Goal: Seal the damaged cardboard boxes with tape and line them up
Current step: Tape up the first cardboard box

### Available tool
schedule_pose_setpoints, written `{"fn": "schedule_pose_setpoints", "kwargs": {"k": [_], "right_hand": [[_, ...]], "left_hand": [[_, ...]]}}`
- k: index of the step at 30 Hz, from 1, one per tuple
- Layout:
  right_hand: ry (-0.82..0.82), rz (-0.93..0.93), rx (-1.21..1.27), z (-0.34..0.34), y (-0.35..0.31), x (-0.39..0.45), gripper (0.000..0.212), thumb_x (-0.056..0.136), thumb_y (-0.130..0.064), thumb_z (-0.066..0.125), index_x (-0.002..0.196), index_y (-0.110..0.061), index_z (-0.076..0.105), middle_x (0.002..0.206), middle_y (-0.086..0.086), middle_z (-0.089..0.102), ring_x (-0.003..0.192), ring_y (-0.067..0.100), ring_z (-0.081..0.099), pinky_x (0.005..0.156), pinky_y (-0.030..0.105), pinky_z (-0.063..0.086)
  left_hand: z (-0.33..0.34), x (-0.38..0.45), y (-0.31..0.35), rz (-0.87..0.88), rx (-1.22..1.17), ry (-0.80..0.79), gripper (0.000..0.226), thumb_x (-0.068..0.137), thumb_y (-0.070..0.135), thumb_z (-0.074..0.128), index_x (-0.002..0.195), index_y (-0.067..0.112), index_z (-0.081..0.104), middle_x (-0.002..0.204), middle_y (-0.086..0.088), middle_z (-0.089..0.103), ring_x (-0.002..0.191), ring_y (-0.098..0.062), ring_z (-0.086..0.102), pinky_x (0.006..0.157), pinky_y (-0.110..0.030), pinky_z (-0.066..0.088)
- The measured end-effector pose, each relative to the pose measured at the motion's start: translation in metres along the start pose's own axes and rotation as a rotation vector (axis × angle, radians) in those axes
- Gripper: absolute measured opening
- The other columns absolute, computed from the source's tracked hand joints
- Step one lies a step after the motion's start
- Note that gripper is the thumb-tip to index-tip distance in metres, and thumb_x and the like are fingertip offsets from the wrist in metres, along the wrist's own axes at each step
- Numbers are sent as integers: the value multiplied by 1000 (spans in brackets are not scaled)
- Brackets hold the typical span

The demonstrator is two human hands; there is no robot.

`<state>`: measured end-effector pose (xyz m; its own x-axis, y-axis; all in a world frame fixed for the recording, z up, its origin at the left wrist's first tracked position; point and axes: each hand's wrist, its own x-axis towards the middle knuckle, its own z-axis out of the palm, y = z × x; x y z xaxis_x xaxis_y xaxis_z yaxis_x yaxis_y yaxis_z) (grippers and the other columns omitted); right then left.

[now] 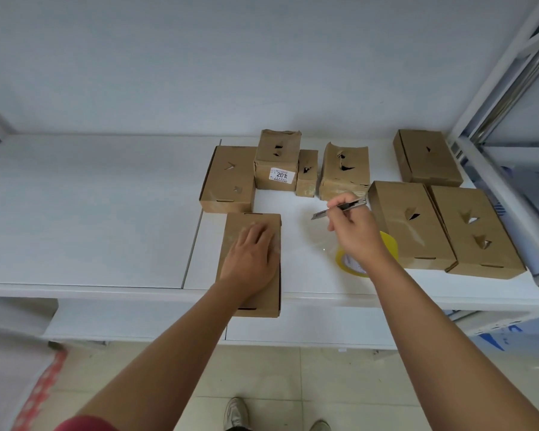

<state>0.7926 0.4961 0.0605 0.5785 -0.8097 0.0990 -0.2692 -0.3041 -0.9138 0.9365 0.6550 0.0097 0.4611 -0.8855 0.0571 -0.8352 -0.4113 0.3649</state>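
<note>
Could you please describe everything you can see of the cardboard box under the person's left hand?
The cardboard box is a flat, plain brown carton lying lengthwise at the front edge of the white shelf, its near end overhanging slightly. Its top looks glossy, as if covered with clear tape, and no torn hole shows. Slot tabs mark both short ends. The left hand presses flat on its top, fingers straight. It stands apart from the other boxes.

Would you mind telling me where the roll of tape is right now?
In the head view, the yellow tape roll lies on the white shelf, partly hidden beneath the right hand's wrist, just left of a damaged box.
</note>
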Motion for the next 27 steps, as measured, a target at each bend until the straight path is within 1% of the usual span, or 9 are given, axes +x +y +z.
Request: {"fn": "schedule_pose_setpoints", "kwargs": {"k": [4, 8, 10, 12, 14, 18, 21, 23, 27], "right_hand": [[-47, 74, -64, -1, -11, 14, 22, 87, -18, 57, 67, -26, 61, 57, -8, 62, 67, 21, 64, 61, 27, 47], [-1, 39, -26, 8, -21, 28, 26, 87, -16, 53, 63, -24, 55, 54, -9, 58, 60, 12, 62, 56, 22, 44], [-92, -4, 60, 15, -21, 30, 23, 91, -9, 50, 72, -19, 58, 53, -8, 58, 60, 12, 61, 66, 20, 50], [-205, 33, 140, 16, -16, 31, 21, 90, -1, 50, 80, -15, 63, 54, -3, 61, 63, 17, 61, 81, 34, 54], [-256, 74, 154, 9, -12, 30, 26, 85, 2, 53, 81, -17, 70, 58, 2, 64, 65, 16, 63, 85, 38, 55], [-297, 84, 168, 1, -8, 29, 31, 81, 2, 55, 72, -20, 74, 62, 4, 62, 65, 13, 62, 76, 29, 57], [-335, 80, 141, 6, -8, 30, 15, 82, -8, 57, 75, -3, 69, 59, 0, 58, 60, 12, 56, 70, 30, 51], [-331, 87, 128, 7, -7, 33, 24, 81, -13, 55, 81, 9, 61, 54, -1, 55, 56, 13, 54, 68, 30, 48], [-358, 72, 114, 8, -6, 32, 19, 84, -9, 51, 81, 8, 59, 53, 4, 60, 58, 15, 59, 76, 34, 51]], "left_hand": [[5, -4, -2, 4, 63, -24, 61, 100, 51, 30, 150, 17, 31, 161, -4, 23, 150, -24, 14, 119, -44, 20], [10, -2, -1, 2, 105, -33, 73, 94, 61, 32, 152, 17, 25, 163, -3, 19, 151, -23, 9, 121, -41, 13], [12, -2, -2, -1, 105, -25, 74, 93, 61, 34, 152, 17, 26, 163, -3, 19, 151, -23, 9, 121, -40, 13], [13, -1, -3, -2, 98, -21, 74, 92, 62, 34, 151, 18, 26, 162, -3, 20, 151, -22, 10, 121, -40, 13], [13, -1, -5, 1, 93, -21, 74, 91, 63, 34, 151, 19, 27, 162, -1, 20, 151, -22, 11, 120, -41, 16], [12, 0, -9, 9, 62, -28, 73, 90, 64, 37, 150, 22, 27, 161, 1, 21, 150, -21, 13, 119, -43, 22], [12, 1, -11, 15, 47, -19, 72, 90, 63, 39, 149, 23, 29, 160, 3, 22, 149, -20, 14, 118, -43, 26], [12, 1, -13, 18, 49, -15, 71, 90, 63, 40, 149, 23, 29, 159, 3, 23, 148, -21, 17, 117, -43, 27], [11, 2, -16, 37, 68, -25, 65, 91, 63, 36, 149, 38, 22, 159, 2, 20, 147, -24, 16, 115, -46, 29]]}}
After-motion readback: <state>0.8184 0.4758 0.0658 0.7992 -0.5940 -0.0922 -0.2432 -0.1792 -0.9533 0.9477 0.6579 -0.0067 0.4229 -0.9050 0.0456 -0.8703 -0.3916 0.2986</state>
